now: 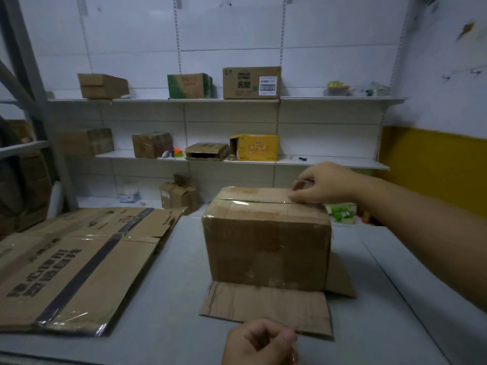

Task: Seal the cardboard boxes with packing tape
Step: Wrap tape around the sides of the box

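We pinch tape [303, 185] in our right hand [326, 184] at the box's [266, 248] two o'clock, left hand [259, 343] grip unclear; slack may wrinkle it.

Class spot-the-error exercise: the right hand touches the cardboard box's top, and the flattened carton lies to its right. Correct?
No. The head view shows the flattened carton left of the cardboard box; the right hand does touch its top.

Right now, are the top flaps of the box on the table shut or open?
Shut. The box's top flaps lie flat, meeting along a seam under glossy clear tape.
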Available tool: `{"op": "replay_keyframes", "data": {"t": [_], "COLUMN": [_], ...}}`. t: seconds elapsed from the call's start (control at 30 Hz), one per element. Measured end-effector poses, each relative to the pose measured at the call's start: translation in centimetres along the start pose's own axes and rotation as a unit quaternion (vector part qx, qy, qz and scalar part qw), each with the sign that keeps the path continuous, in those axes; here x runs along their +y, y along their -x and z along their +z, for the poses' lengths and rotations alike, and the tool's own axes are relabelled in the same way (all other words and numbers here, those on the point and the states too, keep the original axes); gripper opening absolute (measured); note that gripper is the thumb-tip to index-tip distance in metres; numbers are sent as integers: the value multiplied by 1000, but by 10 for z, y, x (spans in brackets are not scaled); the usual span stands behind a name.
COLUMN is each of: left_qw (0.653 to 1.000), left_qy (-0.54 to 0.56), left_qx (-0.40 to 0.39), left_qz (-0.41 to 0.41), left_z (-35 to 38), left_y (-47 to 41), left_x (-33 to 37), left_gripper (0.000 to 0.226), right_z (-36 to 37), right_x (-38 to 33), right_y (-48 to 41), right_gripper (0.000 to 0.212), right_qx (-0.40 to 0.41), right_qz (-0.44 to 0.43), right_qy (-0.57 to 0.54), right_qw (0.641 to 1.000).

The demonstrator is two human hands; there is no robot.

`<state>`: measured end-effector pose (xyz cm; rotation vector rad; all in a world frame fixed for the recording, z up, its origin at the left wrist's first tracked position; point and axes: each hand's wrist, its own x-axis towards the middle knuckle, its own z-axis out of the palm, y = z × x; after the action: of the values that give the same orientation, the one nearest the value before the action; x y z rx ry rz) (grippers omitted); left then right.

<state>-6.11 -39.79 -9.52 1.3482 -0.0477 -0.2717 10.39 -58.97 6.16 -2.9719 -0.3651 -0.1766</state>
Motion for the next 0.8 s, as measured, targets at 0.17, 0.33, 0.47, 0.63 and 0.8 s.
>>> {"op": "replay_keyframes", "data": {"t": [0.17, 0.33, 0.47, 0.63, 0.8], "left_qw": [1000, 999, 997, 993, 980], "left_qy": [-6, 2, 42, 65, 55], "left_qx": [10, 42, 64, 86, 179], "left_qz": [16, 23, 33, 37, 70], "left_z": [1, 6, 16, 36, 53], "left_y": [2, 2, 10, 24, 19], "left_x": [-1, -3, 0, 6, -1], "left_gripper": [13, 20, 23, 29, 23], "right_z": [19, 4, 13, 29, 110], "right_x": [0, -21, -30, 25, 109], "right_y": [1, 15, 29, 61, 121], "right_gripper": [63, 72, 76, 49, 11], "right_qx": [-58, -110, -96, 120, -28], "right_qz": [14, 77, 91, 137, 136], "right_qy": [5, 123, 114, -88, 65], "right_qw": [998, 983, 985, 979, 988]}}
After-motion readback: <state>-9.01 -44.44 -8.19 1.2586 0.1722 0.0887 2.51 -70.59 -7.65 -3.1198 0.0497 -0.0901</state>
